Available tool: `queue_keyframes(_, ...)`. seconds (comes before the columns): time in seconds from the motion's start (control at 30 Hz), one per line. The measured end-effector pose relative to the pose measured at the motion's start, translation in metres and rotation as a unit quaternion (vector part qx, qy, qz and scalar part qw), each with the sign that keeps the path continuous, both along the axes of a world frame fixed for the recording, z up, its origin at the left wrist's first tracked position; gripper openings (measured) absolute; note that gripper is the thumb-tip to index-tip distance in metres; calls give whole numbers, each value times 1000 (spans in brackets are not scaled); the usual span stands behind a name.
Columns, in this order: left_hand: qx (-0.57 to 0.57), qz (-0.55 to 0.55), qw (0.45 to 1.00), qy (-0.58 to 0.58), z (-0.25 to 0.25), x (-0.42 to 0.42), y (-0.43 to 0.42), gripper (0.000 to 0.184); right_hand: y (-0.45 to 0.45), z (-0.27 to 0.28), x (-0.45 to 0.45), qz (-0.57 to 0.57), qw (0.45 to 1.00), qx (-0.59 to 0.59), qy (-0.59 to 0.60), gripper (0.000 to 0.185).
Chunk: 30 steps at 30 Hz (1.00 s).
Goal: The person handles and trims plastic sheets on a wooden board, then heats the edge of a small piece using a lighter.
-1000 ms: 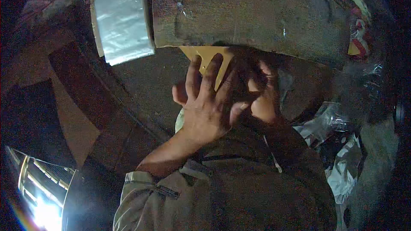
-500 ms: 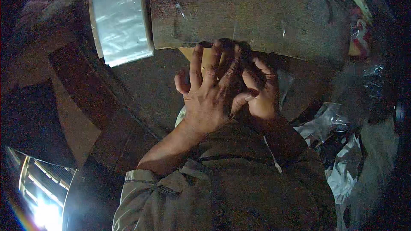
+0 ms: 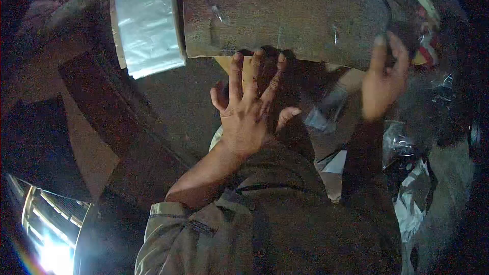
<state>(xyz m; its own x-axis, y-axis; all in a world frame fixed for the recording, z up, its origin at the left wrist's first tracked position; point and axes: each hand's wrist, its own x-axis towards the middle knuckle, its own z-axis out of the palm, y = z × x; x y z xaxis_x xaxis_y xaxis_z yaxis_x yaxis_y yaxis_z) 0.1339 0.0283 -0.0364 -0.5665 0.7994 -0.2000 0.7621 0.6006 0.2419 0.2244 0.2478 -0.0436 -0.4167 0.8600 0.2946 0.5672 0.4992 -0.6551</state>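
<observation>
My right hand (image 3: 384,76) has moved away from my left hand (image 3: 249,107) and is now by the right end of the big brown board (image 3: 290,15). My hands are well apart. My left hand is open and flat over the yellow sheet (image 3: 246,73), with its fingertips at the board's near edge. The yellow sheet peeks out below that edge. My right hand is blurry, so I can't tell if it holds anything. A shiny clear packet (image 3: 150,25) lies left of the board.

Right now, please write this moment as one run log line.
left hand: fingers spread over yellow piece; right hand: near brown board's right end, blurred, grip unclear; silvery sheet: beside board
</observation>
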Motion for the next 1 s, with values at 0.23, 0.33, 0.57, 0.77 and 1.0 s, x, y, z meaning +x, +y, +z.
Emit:
queue_keyframes(0.23,-10,7,1000,-21,3,-2,1,76,60,-14,-4,-105,978,59,-172,50)
queue_keyframes(0.33,4,7,1000,-23,2,-1,1,75,64,-13,-4,-108,967,78,-215,46)
queue_keyframes(0.57,-13,4,1000,-18,6,-2,2,74,77,-22,2,-69,977,63,-191,28)
queue_keyframes(0.77,-10,4,1000,-17,6,-2,2,75,36,2,-5,-20,991,-119,60,19)
queue_keyframes(1.0,-3,-6,1000,8,4,-2,2,73,-62,20,-19,193,957,-216,23,14)
